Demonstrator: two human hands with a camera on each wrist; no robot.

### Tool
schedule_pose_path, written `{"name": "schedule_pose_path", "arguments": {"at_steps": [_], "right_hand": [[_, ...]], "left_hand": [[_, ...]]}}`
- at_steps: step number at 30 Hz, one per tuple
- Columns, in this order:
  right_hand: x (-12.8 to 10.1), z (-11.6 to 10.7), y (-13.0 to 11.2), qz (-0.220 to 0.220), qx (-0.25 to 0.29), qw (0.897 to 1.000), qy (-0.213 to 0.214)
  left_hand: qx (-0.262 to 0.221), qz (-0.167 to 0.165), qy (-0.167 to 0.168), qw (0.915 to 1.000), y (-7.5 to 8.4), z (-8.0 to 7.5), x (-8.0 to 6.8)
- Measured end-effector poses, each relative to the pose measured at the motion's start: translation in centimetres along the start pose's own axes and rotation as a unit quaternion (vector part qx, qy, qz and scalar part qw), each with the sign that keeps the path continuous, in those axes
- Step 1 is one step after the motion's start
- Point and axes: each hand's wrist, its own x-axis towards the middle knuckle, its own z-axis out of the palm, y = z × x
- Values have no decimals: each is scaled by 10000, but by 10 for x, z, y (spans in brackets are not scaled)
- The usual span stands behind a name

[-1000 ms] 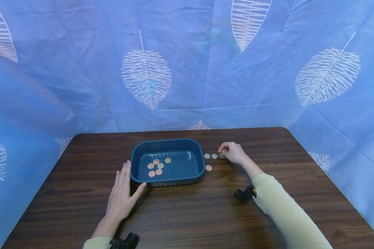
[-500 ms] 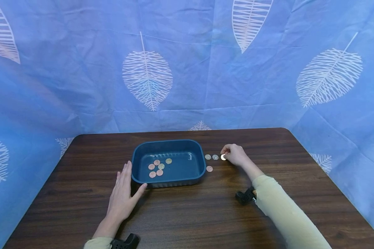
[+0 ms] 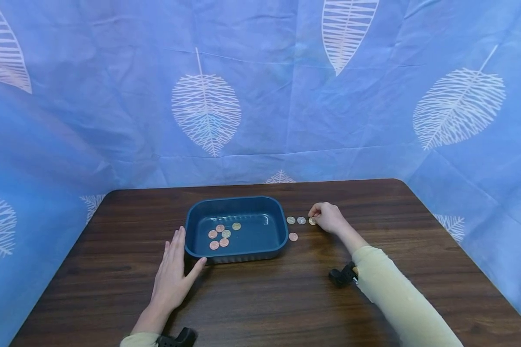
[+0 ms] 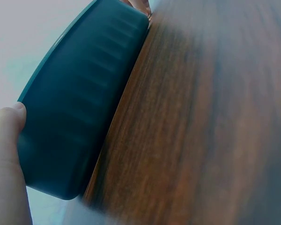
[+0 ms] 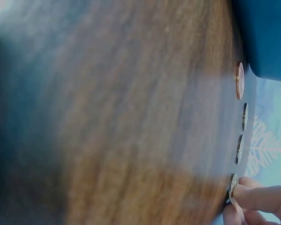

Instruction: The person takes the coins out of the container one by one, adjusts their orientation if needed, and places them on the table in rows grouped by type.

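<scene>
Behind everything, a blue cloth backdrop (image 3: 113, 120) printed with pale feathery leaves hangs creased around three sides. Below it lies the dark wooden table (image 3: 286, 299), its grain running in long streaks, its corners rounded.

On that table sits the blue tray (image 3: 238, 250), a rounded rectangle of smooth, slightly glossy plastic with shallow vertical ribs along its outer wall (image 4: 79, 108). My left hand (image 3: 171, 279) lies flat on the wood with fingers straight and together, the thumb spread out so its tip touches the tray's near left corner; the left wrist view shows that thumb against the ribbed wall.

My right hand (image 3: 328, 217) rests to the right of the tray, fingers curled, with the fingertips (image 5: 246, 194) pinching the edge of a small round coin (image 3: 312, 221) that is tipped up off the wood, as the right wrist view shows (image 5: 233, 186).

Just left of it, two silvery coins (image 3: 296, 220) lie flat in a row with it, and a copper coin (image 3: 293, 236) lies nearer to me, close beside the tray's right wall. Inside the tray, five more coins (image 3: 221, 234), mostly copper, lie flat in a loose cluster on the left half of the floor.
</scene>
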Motion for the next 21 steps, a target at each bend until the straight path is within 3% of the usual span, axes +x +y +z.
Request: {"name": "schedule_pose_path", "arguments": {"at_steps": [6, 12, 18, 21], "right_hand": [[-1, 1, 1, -11, 129, 9999, 23], [-4, -1, -10, -141, 616, 9979, 158], [0, 3, -37, -410, 959, 9918, 733], [-2, 5, -59, -625, 1193, 9884, 705]], "left_hand": [[-9, -35, -18, 10000, 0, 1, 0], [12, -57, -25, 10000, 0, 0, 0], [42, -102, -66, 9999, 2, 1, 1], [53, -113, -80, 9999, 2, 1, 0]]}}
